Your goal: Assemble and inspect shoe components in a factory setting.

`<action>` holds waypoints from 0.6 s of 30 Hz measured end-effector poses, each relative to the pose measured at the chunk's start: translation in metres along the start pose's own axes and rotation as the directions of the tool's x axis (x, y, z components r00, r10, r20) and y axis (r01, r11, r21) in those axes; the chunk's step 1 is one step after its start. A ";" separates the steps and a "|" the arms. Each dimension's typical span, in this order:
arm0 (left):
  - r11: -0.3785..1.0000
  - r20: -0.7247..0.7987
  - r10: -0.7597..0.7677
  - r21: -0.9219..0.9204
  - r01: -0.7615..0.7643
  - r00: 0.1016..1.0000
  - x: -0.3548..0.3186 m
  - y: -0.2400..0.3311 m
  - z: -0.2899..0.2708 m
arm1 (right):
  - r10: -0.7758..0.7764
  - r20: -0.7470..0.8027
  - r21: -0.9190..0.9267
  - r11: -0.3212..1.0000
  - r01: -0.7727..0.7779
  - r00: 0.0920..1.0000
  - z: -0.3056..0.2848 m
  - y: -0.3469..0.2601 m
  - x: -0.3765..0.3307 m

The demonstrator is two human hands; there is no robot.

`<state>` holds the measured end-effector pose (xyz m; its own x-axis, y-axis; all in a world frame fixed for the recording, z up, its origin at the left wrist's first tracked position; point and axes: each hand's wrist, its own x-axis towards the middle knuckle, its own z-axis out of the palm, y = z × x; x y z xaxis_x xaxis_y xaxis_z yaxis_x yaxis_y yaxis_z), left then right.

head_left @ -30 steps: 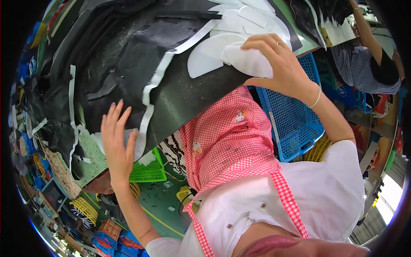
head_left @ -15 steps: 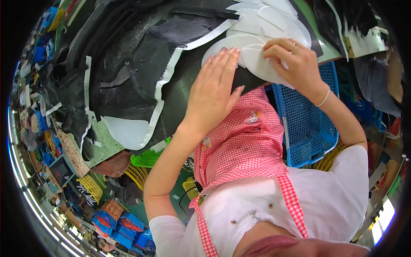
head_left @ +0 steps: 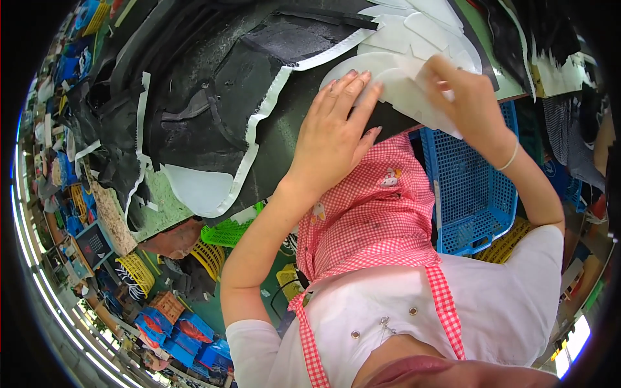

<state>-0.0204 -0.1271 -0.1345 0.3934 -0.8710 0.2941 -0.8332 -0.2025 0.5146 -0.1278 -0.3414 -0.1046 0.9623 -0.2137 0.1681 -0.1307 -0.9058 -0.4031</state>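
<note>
My left hand (head_left: 337, 126) lies flat, fingers stretched out, its fingertips on the near-left edge of a pile of thin white rounded sheet pieces (head_left: 422, 40). My right hand (head_left: 475, 107) is bent over a white piece (head_left: 414, 103) at the table's front edge. Its fingers are curled in a pinch and blurred by motion, so what sits between them cannot be made out. To the left of the pile lie black sheet pieces (head_left: 226, 77), one with a ragged white border strip (head_left: 262, 116).
A blue plastic basket (head_left: 472, 184) stands below the table edge, beside my apron (head_left: 369, 207). Another white piece (head_left: 200, 189) lies at the table's left front. Green basket (head_left: 226, 233), yellow baskets (head_left: 137, 277) and blue bins (head_left: 184, 346) stand on the lower left.
My right hand has moved a little right and its fingers have drawn away from the middle of the white piece. My left hand stays on the pile. The whole view has shifted slightly.
</note>
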 end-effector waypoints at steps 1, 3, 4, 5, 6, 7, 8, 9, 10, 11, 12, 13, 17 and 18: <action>0.999 0.018 0.013 0.045 -0.014 1.000 -0.002 0.000 0.000 | 0.119 0.001 0.105 0.987 -0.119 0.993 -0.005 0.016 0.005; 0.995 0.028 0.030 0.091 -0.032 0.999 -0.001 -0.001 0.001 | 0.200 -0.176 0.497 0.863 -0.089 0.964 -0.015 0.085 0.006; 0.998 0.005 0.029 0.057 -0.029 1.000 0.001 -0.002 0.004 | 0.303 -0.240 0.532 0.836 -0.136 0.922 -0.027 0.101 0.005; 0.999 -0.017 0.033 0.019 -0.033 0.999 0.000 -0.002 0.004 | 0.609 -0.173 0.827 0.516 -0.221 0.774 -0.037 0.122 0.002; 0.999 -0.021 0.021 0.028 -0.020 1.000 -0.003 -0.001 0.000 | 0.707 -0.310 0.868 0.484 -0.114 0.636 -0.041 0.121 0.010; 0.993 -0.031 0.102 0.060 -0.100 0.994 -0.006 -0.001 -0.010 | 0.594 -0.208 0.898 0.430 -0.088 0.777 -0.050 0.121 0.007; 0.980 -0.035 0.182 0.093 -0.178 0.983 -0.008 0.000 -0.020 | 0.449 -0.108 0.926 0.371 -0.075 0.887 -0.055 0.119 0.001; 0.977 -0.111 0.182 0.129 -0.168 0.977 -0.011 -0.001 -0.034 | 0.449 -0.110 0.926 0.371 -0.073 0.887 -0.055 0.114 -0.002; 0.989 -0.159 0.097 0.125 -0.078 0.983 -0.018 -0.006 -0.049 | 0.364 -0.033 0.934 0.343 -0.101 0.931 -0.052 0.108 -0.002; 0.985 -0.199 -0.026 0.160 0.058 0.980 -0.027 -0.014 -0.058 | 0.273 0.045 0.939 0.316 -0.133 0.961 -0.048 0.102 -0.001; 0.962 -0.246 -0.148 0.190 0.197 0.958 -0.039 -0.021 -0.066 | 0.266 0.052 0.940 0.311 -0.137 0.963 -0.043 0.092 0.002; 0.941 -0.094 -0.207 0.253 0.224 0.974 -0.064 -0.036 -0.073 | 0.271 0.100 0.919 0.343 -0.193 0.957 -0.037 0.080 0.009; 0.951 0.144 -0.268 0.199 0.238 0.953 -0.127 -0.046 -0.100 | 0.221 0.204 0.885 0.375 -0.276 0.954 -0.019 0.058 0.027; 0.955 0.159 -0.285 0.136 0.265 0.945 -0.135 -0.044 -0.110 | 0.235 0.193 0.847 0.451 -0.283 0.953 -0.016 0.048 0.032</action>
<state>0.0057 0.0484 -0.1085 0.5477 -0.8367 0.0032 -0.7437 -0.4851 0.4600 -0.1074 -0.3973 -0.1044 0.9322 -0.3455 -0.1081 -0.1290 -0.0379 -0.9909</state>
